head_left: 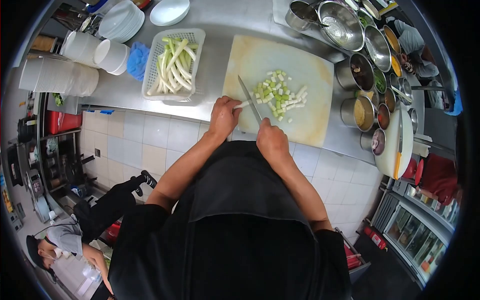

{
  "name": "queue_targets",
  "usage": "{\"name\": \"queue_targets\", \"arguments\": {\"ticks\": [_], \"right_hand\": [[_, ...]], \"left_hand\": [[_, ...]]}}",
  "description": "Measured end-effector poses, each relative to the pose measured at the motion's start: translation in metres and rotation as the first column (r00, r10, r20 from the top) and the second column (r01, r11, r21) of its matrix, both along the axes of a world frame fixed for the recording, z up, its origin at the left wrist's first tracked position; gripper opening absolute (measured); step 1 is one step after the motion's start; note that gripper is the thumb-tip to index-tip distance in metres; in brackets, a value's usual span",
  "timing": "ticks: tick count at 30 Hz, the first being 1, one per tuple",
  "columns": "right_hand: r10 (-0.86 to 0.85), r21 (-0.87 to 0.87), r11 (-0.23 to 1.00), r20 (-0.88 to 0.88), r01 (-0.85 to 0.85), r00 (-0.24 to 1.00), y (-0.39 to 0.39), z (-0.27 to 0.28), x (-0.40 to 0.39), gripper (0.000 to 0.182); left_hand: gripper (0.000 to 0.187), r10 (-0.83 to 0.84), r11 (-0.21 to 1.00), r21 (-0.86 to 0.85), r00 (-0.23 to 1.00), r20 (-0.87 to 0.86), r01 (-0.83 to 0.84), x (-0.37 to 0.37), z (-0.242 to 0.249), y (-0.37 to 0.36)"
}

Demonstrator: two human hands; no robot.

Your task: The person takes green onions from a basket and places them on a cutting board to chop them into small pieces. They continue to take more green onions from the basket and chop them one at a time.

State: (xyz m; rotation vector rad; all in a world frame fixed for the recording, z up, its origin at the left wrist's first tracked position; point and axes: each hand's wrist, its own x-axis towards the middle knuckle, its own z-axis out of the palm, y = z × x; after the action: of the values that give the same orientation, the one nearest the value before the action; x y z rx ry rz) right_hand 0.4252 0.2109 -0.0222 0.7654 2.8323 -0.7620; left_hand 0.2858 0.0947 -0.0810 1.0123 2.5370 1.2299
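Note:
My right hand is closed around the handle of a kitchen knife, whose blade points away over the left part of a white cutting board. My left hand pinches a pale scallion stalk at the board's left edge, its free end beside the blade. To the right of the knife lie cut scallion pieces, white and light green. Longer scallion stalks fill a white plastic basket left of the board.
Stacked white bowls, plates and a blue plastic bag stand at left. Metal pots and bowls of ingredients line the right side. Another knife rests on a round board at far right. A co-worker bends at lower left.

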Motion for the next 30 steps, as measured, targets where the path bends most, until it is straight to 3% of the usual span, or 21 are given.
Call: {"name": "queue_targets", "arguments": {"ticks": [5, 11, 14, 20, 23, 26, 30], "right_hand": [[-0.037, 0.011, 0.999, -0.005, 0.037, 0.999, 0.002, -0.001, 0.000, 0.016], [0.003, -0.024, 1.000, -0.003, -0.003, 1.000, -0.005, 0.052, -0.003, 0.012], [0.042, 0.021, 0.999, 0.048, -0.043, 0.998, -0.005, 0.013, -0.002, 0.010], [0.003, 0.009, 1.000, -0.009, -0.003, 1.000, -0.010, 0.051, -0.003, 0.010], [0.047, 0.031, 0.998, 0.013, -0.047, 0.999, -0.009, 0.008, -0.006, 0.009], [0.004, -0.004, 1.000, 0.002, -0.004, 1.000, -0.003, 0.008, -0.006, 0.017], [0.012, 0.020, 1.000, -0.015, -0.012, 1.000, -0.003, 0.027, 0.002, 0.010]], "left_hand": [[0.032, 0.000, 0.998, 0.059, 1.000, -0.022, 0.001, 0.001, 0.006, -0.009], [0.029, -0.008, 0.996, 0.092, 1.000, -0.010, 0.009, -0.001, -0.001, -0.012], [0.028, 0.011, 0.997, 0.076, 1.000, 0.013, -0.012, 0.001, 0.000, -0.008], [0.028, 0.031, 0.997, 0.066, 0.999, 0.013, -0.032, 0.001, 0.003, -0.003], [0.028, 0.038, 0.999, 0.025, 0.999, 0.031, -0.039, 0.003, 0.005, -0.001], [0.028, 0.046, 0.999, 0.007, 0.999, 0.026, -0.046, 0.000, 0.004, -0.003], [0.029, 0.042, 0.992, 0.115, 0.999, -0.003, -0.041, 0.001, -0.003, -0.005]]}}
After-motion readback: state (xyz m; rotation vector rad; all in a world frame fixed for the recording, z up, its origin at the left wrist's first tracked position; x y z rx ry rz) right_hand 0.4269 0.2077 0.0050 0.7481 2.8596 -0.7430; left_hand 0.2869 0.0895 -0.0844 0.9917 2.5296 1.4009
